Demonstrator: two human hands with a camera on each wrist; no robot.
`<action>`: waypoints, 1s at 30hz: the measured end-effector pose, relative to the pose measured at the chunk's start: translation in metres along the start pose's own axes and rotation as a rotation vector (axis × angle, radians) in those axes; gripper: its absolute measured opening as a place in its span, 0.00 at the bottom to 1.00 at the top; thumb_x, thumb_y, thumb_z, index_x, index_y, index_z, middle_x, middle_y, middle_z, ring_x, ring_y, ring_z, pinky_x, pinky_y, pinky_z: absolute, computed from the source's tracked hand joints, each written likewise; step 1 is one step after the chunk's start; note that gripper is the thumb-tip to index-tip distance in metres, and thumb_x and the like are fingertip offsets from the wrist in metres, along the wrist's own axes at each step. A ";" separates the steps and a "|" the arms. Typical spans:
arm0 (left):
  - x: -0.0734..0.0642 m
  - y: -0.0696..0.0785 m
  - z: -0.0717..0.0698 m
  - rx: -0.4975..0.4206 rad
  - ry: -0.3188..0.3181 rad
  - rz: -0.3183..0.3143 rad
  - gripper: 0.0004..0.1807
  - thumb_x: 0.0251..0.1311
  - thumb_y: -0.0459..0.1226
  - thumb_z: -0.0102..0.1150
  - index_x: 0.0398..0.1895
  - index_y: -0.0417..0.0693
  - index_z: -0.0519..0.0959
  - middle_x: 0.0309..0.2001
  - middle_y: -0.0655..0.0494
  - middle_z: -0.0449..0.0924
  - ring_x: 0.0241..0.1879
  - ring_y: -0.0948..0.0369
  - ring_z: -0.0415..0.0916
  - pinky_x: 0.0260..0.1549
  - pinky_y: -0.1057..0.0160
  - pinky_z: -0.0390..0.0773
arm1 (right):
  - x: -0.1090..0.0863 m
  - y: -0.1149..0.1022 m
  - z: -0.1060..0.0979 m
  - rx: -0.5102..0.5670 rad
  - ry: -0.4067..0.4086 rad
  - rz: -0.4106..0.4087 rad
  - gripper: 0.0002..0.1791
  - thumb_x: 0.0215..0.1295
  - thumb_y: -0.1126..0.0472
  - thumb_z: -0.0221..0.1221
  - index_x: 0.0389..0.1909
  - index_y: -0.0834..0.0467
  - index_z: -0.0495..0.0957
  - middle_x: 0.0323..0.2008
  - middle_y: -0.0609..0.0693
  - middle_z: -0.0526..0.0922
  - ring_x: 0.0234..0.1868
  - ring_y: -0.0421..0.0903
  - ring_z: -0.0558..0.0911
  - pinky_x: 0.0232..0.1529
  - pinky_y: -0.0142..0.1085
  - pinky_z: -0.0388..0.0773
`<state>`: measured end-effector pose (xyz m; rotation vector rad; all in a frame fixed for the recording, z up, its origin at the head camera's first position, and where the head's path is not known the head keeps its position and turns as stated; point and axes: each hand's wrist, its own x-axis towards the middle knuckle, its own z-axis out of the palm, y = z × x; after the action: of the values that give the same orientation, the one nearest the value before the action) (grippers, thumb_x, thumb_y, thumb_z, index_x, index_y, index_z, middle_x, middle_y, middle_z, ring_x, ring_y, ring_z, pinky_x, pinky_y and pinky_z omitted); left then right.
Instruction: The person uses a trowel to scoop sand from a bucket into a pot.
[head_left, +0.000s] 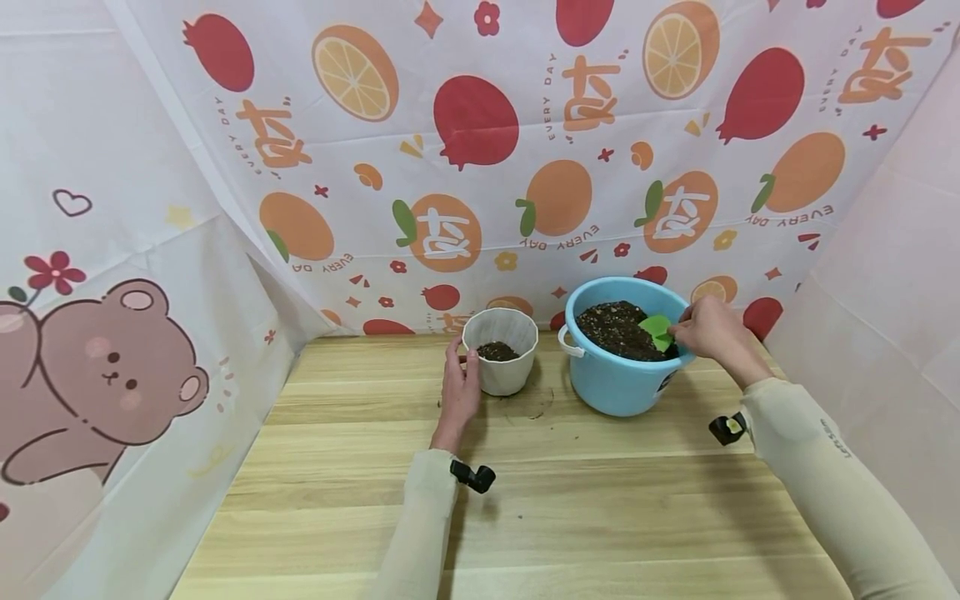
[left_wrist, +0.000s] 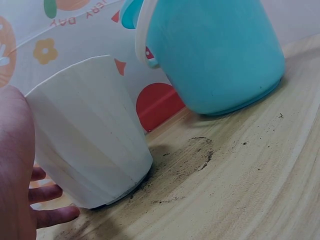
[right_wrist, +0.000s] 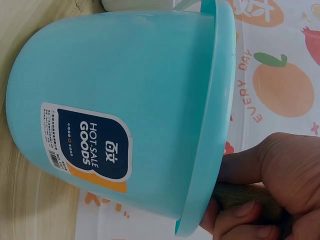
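A small green garden trowel is in my right hand, its blade over the dark soil in a light-blue bucket. In the right wrist view the fingers grip its brown wooden handle just past the bucket's rim. On the left stands a white ribbed flowerpot, upright, with some soil inside. My left hand rests against the pot's left side. Its fingers look fairly straight along the pot in the left wrist view.
Both containers stand on a wood-grain table near the back. Soil crumbs lie between them. A white handle sticks out from the bucket's left side. Behind hangs a fruit-patterned cloth; a bear-printed sheet hangs at the left.
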<state>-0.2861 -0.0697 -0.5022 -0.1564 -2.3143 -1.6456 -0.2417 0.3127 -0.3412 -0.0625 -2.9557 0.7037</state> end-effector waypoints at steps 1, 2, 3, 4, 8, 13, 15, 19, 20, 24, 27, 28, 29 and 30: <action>0.000 0.000 0.000 0.002 -0.001 -0.003 0.28 0.80 0.51 0.37 0.77 0.51 0.57 0.60 0.40 0.74 0.48 0.45 0.78 0.45 0.52 0.77 | 0.000 0.000 0.000 0.001 0.002 0.000 0.15 0.63 0.59 0.61 0.22 0.66 0.84 0.11 0.47 0.74 0.16 0.45 0.72 0.19 0.36 0.68; 0.000 0.000 0.000 0.002 -0.001 -0.005 0.29 0.80 0.51 0.37 0.77 0.51 0.57 0.60 0.40 0.74 0.48 0.45 0.78 0.45 0.52 0.76 | 0.000 0.000 0.000 0.002 0.004 0.000 0.15 0.62 0.59 0.62 0.21 0.65 0.84 0.11 0.47 0.74 0.16 0.44 0.72 0.19 0.36 0.68; 0.000 0.000 0.000 0.006 0.000 -0.006 0.29 0.80 0.51 0.36 0.77 0.51 0.57 0.60 0.40 0.74 0.47 0.45 0.78 0.45 0.52 0.76 | 0.000 0.000 0.000 0.004 0.006 0.000 0.15 0.62 0.59 0.62 0.21 0.65 0.84 0.10 0.46 0.73 0.16 0.44 0.71 0.19 0.36 0.67; 0.000 -0.001 0.000 0.009 0.000 -0.007 0.29 0.80 0.51 0.36 0.77 0.52 0.57 0.60 0.40 0.74 0.47 0.45 0.78 0.45 0.52 0.76 | 0.000 0.000 0.000 0.005 0.007 -0.001 0.16 0.62 0.59 0.63 0.20 0.65 0.83 0.10 0.46 0.72 0.16 0.44 0.70 0.19 0.36 0.66; 0.001 -0.002 0.001 0.014 0.004 0.005 0.28 0.80 0.50 0.36 0.77 0.50 0.57 0.59 0.39 0.74 0.45 0.45 0.79 0.43 0.53 0.76 | 0.001 0.000 0.001 0.011 0.008 -0.001 0.16 0.62 0.59 0.63 0.18 0.65 0.82 0.08 0.45 0.69 0.14 0.43 0.69 0.19 0.35 0.65; 0.000 -0.001 0.001 0.012 0.008 0.007 0.28 0.80 0.49 0.37 0.77 0.51 0.57 0.59 0.39 0.74 0.46 0.45 0.78 0.44 0.53 0.76 | 0.001 -0.002 0.003 0.023 0.007 0.013 0.15 0.61 0.59 0.64 0.22 0.68 0.84 0.10 0.47 0.73 0.15 0.44 0.72 0.19 0.35 0.68; 0.000 0.000 0.001 0.012 0.008 0.006 0.28 0.80 0.49 0.37 0.77 0.51 0.57 0.59 0.39 0.74 0.46 0.46 0.78 0.43 0.53 0.76 | 0.001 -0.002 0.003 0.029 0.011 0.016 0.15 0.61 0.59 0.64 0.23 0.68 0.84 0.11 0.48 0.75 0.16 0.44 0.73 0.19 0.36 0.69; 0.000 0.000 0.001 0.015 0.011 0.009 0.28 0.80 0.50 0.37 0.77 0.51 0.57 0.59 0.39 0.74 0.46 0.47 0.77 0.43 0.55 0.76 | 0.000 -0.001 0.003 0.033 0.013 0.014 0.16 0.61 0.59 0.64 0.23 0.68 0.85 0.10 0.47 0.74 0.16 0.44 0.72 0.19 0.36 0.68; 0.000 0.000 0.001 0.016 0.011 0.005 0.28 0.80 0.51 0.37 0.77 0.51 0.57 0.59 0.39 0.74 0.46 0.47 0.77 0.43 0.55 0.75 | 0.000 -0.001 0.003 0.033 0.014 0.014 0.16 0.61 0.59 0.65 0.22 0.68 0.85 0.10 0.47 0.74 0.15 0.44 0.72 0.19 0.36 0.68; 0.000 -0.001 0.001 0.020 0.006 -0.011 0.29 0.80 0.52 0.36 0.77 0.54 0.56 0.59 0.40 0.74 0.47 0.48 0.77 0.44 0.55 0.75 | 0.000 -0.001 0.003 0.043 0.014 0.017 0.16 0.61 0.58 0.66 0.23 0.68 0.86 0.11 0.47 0.76 0.17 0.44 0.73 0.20 0.36 0.68; 0.000 -0.001 0.001 0.018 0.002 -0.016 0.29 0.80 0.53 0.36 0.78 0.55 0.56 0.59 0.41 0.74 0.47 0.48 0.77 0.45 0.55 0.75 | 0.000 -0.001 0.003 0.050 0.007 0.028 0.16 0.61 0.57 0.67 0.26 0.69 0.86 0.13 0.48 0.79 0.19 0.45 0.75 0.21 0.36 0.69; 0.000 -0.001 0.001 0.014 0.001 -0.018 0.29 0.80 0.53 0.36 0.77 0.55 0.56 0.58 0.40 0.74 0.47 0.48 0.77 0.45 0.55 0.75 | 0.000 -0.001 0.003 0.052 0.003 0.034 0.16 0.61 0.57 0.67 0.27 0.69 0.86 0.14 0.50 0.80 0.19 0.45 0.75 0.21 0.36 0.70; 0.000 -0.002 0.001 0.014 0.001 -0.020 0.29 0.80 0.53 0.36 0.77 0.55 0.56 0.58 0.41 0.74 0.47 0.48 0.77 0.45 0.55 0.75 | 0.000 -0.001 0.003 0.054 -0.001 0.040 0.16 0.61 0.57 0.67 0.28 0.69 0.87 0.14 0.50 0.81 0.20 0.45 0.76 0.22 0.35 0.70; 0.000 -0.002 0.001 0.012 0.001 -0.020 0.29 0.80 0.53 0.36 0.77 0.54 0.56 0.58 0.41 0.74 0.47 0.48 0.77 0.46 0.55 0.75 | 0.000 -0.001 0.003 0.056 -0.004 0.044 0.16 0.61 0.57 0.67 0.28 0.70 0.87 0.15 0.51 0.82 0.20 0.45 0.76 0.22 0.35 0.70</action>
<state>-0.2872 -0.0693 -0.5040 -0.1305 -2.3326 -1.6402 -0.2419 0.3105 -0.3430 -0.1225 -2.9450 0.7928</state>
